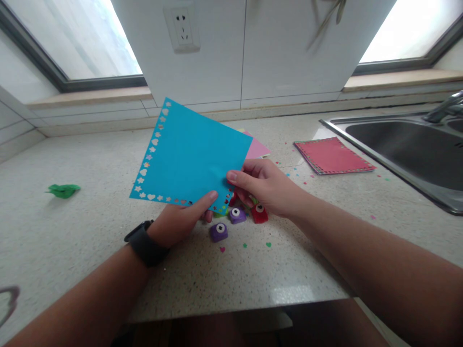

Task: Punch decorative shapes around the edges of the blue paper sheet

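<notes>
Green crumpled scrap (pixel 64 191) lies on the worktop (pixel 90 289), well to the left of the left hand. That left hand (pixel 184 217), a dark watch (pixel 147 243) on its wrist, is clamped on the bottom edge of the blue paper (pixel 195 154), thumb on top. The paper is held ahead of and between the hands, shaped holes lining its left and bottom edges. The step in hand looks like punching this border near the right corner; a next cut would call for lining up the edge and matching the spacing. Below the hands, purple punches (pixel 219 232) and a red punch (pixel 259 213) crowd the space and could catch the sheet. Pink paper (pixel 257 148) lies beyond. The right hand (pixel 265 183) pinches the blue paper's right edge; whether it also grips a punch, I cannot tell. Right of it lie a red-topped stack (pixel 336 155) and, farther, the sink (pixel 398 149).
</notes>
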`<state>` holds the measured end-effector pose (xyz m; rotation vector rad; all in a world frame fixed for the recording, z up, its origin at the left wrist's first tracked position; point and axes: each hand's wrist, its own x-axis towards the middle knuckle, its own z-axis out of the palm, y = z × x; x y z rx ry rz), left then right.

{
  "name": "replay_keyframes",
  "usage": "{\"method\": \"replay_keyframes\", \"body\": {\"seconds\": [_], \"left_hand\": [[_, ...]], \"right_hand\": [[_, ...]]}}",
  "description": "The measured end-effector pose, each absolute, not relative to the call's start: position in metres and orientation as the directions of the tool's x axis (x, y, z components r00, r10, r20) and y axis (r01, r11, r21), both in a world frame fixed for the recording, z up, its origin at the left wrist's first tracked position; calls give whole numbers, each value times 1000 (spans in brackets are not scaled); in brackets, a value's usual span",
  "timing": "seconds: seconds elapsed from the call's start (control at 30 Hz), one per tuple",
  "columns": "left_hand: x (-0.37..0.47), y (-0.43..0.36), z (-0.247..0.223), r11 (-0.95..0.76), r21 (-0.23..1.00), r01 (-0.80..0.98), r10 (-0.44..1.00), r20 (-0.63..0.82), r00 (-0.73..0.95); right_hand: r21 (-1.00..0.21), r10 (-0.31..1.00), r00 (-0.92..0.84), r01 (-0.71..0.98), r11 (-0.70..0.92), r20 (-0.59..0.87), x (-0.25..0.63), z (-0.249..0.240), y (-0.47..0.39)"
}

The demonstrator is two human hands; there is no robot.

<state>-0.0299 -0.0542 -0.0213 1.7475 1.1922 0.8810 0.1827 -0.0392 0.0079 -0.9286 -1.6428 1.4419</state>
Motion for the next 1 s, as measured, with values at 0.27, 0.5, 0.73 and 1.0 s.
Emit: {"method": "replay_keyframes", "body": {"seconds": [0.27, 0.5, 0.73, 1.0], "left_hand": [[-29, -56, -20, -228, 887, 401, 951, 113, 289], [-29, -56, -18, -213, 894, 395, 950, 95, 297], [-30, -57, -18, -211, 887, 410, 948, 83, 307], [-29, -56, -18, -199, 912, 359, 954, 96, 284]], "right_hand": [[-991, 881, -461, 25, 130, 104, 182, 11, -41], [-992, 891, -438, 1, 129, 115, 179, 12, -42], [-992, 887, -448, 4, 125, 110, 179, 11, -41], [-997, 895, -440, -35, 67, 76, 179, 5, -35]]}}
